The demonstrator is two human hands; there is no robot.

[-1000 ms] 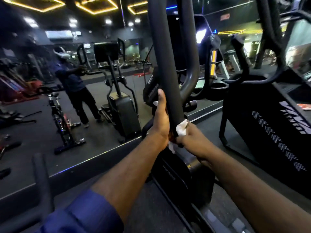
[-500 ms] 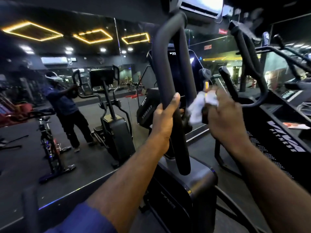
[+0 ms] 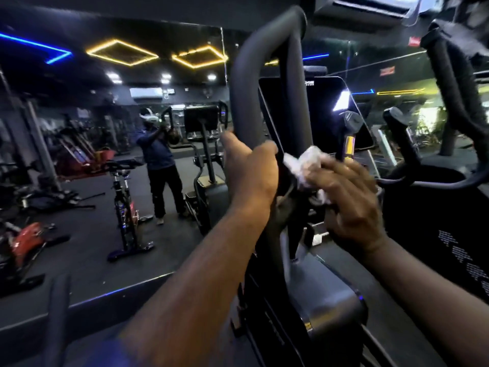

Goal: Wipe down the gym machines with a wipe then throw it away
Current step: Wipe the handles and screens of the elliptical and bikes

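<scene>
Wipe at the handlebar, both hands occupied

Your left hand [image 3: 248, 168] grips the dark grey looped tubular handlebar [image 3: 244, 83], fingers wrapped round it, thumb pointing up along its outer side. Your right hand [image 3: 346, 197], motion-blurred, has its fingers curled over a crumpled white wipe [image 3: 304, 160]. The wipe sits just right of your left hand, against the loop's inner bar; exact contact is too blurred to tell. Behind the loop: a black glossy console screen [image 3: 317, 112]. Below: the machine's grey rounded housing [image 3: 328, 300]. To the left, a wall mirror [image 3: 79, 234] reflects a black spin bike [image 3: 127, 207]. On the right, a black neighbouring machine [image 3: 436, 207]
</scene>
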